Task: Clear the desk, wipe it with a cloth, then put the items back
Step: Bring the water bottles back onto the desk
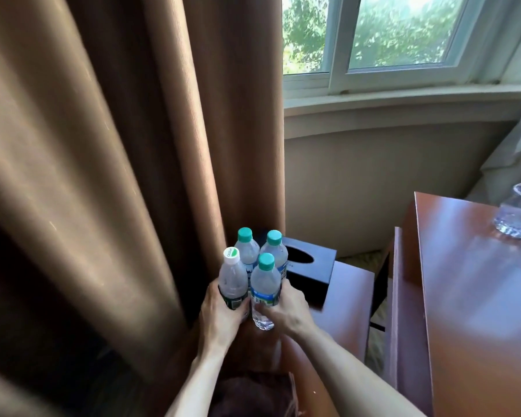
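Head view. Four plastic water bottles stand upright, clustered and touching, held between both hands just below frame centre. The left hand [220, 308] curls around the white-capped bottle [232, 281] at the cluster's 9 o'clock side, fingers wrapped over its dark label. The right hand [286, 308] grips the nearest teal-capped bottle [263, 291] from the 3 o'clock side, thumb lying across the lower body under the blue label. Two further teal-capped bottles, the rear left bottle [246, 251] and the rear right bottle [275, 251], stand at 12 o'clock of the gripped pair, pressed against them; whether any finger reaches them cannot be told. Whether the bottles rest on anything or hang clear is hidden by the hands.

A dark tissue box [309, 270] with an oval slot sits at 3 o'clock of the cluster, just beside it, on a low reddish-brown surface [346, 299]. A higher wooden surface [469, 296] fills the 3 to 5 o'clock region and carries a clear glass tumbler [519, 212] near the right edge of frame. A brown curtain [118, 145] hangs from 8 to 12 o'clock. A window [403, 34] occupies 1 o'clock.
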`<state>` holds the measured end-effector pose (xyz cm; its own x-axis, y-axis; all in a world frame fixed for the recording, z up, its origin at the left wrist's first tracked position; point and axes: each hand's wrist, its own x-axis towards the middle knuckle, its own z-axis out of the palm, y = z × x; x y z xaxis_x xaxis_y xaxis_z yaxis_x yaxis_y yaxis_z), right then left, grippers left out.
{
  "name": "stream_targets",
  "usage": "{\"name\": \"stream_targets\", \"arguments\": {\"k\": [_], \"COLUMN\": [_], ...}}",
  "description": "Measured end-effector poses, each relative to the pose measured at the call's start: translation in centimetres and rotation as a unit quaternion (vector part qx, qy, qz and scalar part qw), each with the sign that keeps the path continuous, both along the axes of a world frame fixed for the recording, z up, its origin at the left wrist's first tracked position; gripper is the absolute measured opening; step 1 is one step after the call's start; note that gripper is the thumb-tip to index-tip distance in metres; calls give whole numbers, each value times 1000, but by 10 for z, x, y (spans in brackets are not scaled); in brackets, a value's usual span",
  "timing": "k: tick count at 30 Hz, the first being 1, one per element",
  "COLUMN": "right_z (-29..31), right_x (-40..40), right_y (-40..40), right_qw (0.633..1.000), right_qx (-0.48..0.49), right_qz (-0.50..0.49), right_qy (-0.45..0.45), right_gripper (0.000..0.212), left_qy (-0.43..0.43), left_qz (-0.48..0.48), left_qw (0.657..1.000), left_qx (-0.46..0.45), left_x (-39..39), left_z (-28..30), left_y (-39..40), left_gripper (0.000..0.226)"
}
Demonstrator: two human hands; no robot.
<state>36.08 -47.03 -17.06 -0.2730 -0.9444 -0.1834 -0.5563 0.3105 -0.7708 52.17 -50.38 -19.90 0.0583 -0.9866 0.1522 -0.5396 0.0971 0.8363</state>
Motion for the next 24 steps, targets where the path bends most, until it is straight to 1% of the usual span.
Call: {"name": "stream_targets", "arguments": {"k": [5, 8, 9, 12, 13, 16, 18, 21, 24], "right_z": [35, 74, 89, 138, 154, 200, 226, 250, 261], "right_x": [-19, -39, -48, -81, -93, -134, -161, -204, -243], "right_y": [5, 11, 15, 31, 40, 71, 96, 139, 184], "right_qw": [999, 999, 998, 993, 991, 983, 975, 962, 953], "right_qx": [-1, -28, -43, -101, -119, -166, -203, -244, -257], "right_qz": [14, 21, 18, -7, -15, -45, -65, -99, -138], "right_qy": [31, 36, 43, 65, 67, 63, 67, 68, 84], "right_gripper": [43, 35, 36, 55, 57, 46, 44, 45, 42], "left_qy": [-8, -34, -48, -70, -73, -67, -49, -32, 2], "left_qz": [8, -1, -6, -26, -38, -80, -103, -144, -193], "left_qw": [999, 997, 995, 989, 987, 980, 977, 970, 966], "left_qx": [-33, -74, -92, -128, -139, -168, -181, -191, -171], "left_x": [-3, -7, -9, -23, -29, -61, -90, -142, -195], "left_z": [41, 77, 90, 132, 145, 180, 200, 221, 234], "left_y": [8, 12, 14, 23, 27, 42, 55, 78, 103], "left_gripper": [58, 60, 62, 66, 66, 63, 62, 66, 69]}}
